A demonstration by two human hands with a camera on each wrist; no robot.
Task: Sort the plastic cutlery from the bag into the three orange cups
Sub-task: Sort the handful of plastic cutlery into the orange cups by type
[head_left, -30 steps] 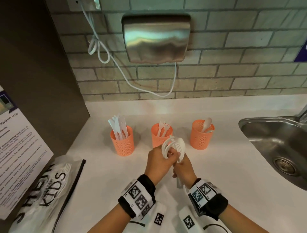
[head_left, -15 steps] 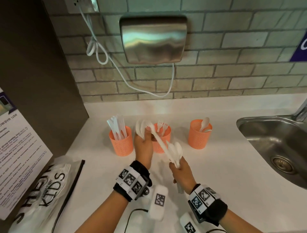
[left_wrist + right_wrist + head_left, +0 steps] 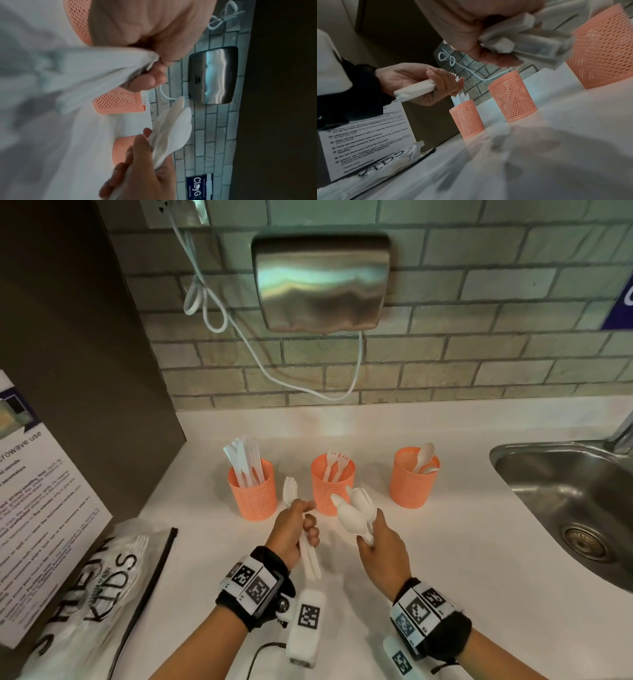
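Observation:
Three orange mesh cups stand in a row on the white counter: the left cup [image 3: 252, 494] holds knives, the middle cup [image 3: 330, 487] forks, the right cup [image 3: 412, 482] spoons. My left hand [image 3: 301, 518] grips a bundle of white forks [image 3: 290, 491], tines up, between the left and middle cups. My right hand [image 3: 371, 529] grips a bundle of white spoons [image 3: 352, 508], bowls up, in front of the middle cup. The printed plastic bag [image 3: 85, 594] lies at the lower left with more cutlery inside. In the right wrist view the left hand [image 3: 436, 83] holds the fork handles [image 3: 416, 88].
A steel sink [image 3: 565, 491] is set into the counter at the right. A metal hand dryer [image 3: 322, 282] with a white cable hangs on the brick wall. A dark panel with a printed notice [image 3: 34, 491] borders the left side.
The hands held one mixed bundle together a second ago. They have since separated: the left hand took the forks to the left, and the right hand kept the spoons.

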